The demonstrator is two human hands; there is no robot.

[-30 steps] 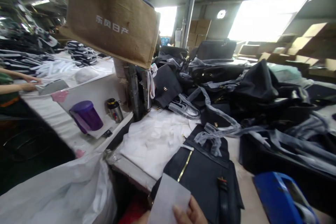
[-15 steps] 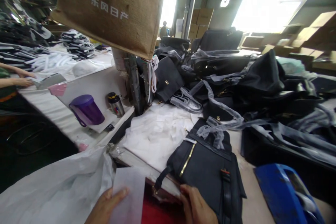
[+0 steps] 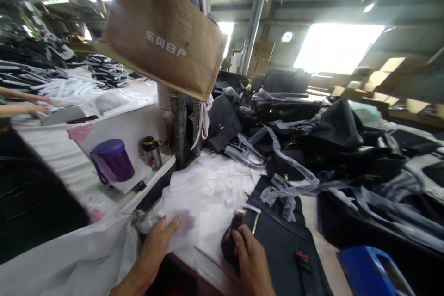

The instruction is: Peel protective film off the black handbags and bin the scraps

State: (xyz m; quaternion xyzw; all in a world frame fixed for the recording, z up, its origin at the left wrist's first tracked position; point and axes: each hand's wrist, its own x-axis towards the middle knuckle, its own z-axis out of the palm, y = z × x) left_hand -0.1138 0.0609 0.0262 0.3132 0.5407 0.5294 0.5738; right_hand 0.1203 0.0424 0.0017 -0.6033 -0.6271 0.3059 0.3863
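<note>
My left hand [image 3: 157,245] lies with fingers stretched out flat on the heap of white paper sheets [image 3: 211,189] at the near table edge. To its right, my right hand [image 3: 248,259] is closed around the left corner of a black handbag [image 3: 277,249] with a gold zip strip and plastic-wrapped handles [image 3: 282,185]. The bag lies flat on the table in front of me.
A brown jute bag [image 3: 163,46] hangs overhead from a post. A purple jug [image 3: 113,162] and a steel flask [image 3: 151,152] stand on a white shelf at left. Black bags [image 3: 329,134] are piled behind. A blue tape dispenser [image 3: 374,270] sits near right. Another person's arms [image 3: 24,104] work at far left.
My left hand has moved up from the loose white sheet onto the paper heap. My right hand has shifted up along the bag's left corner and closed on it.
</note>
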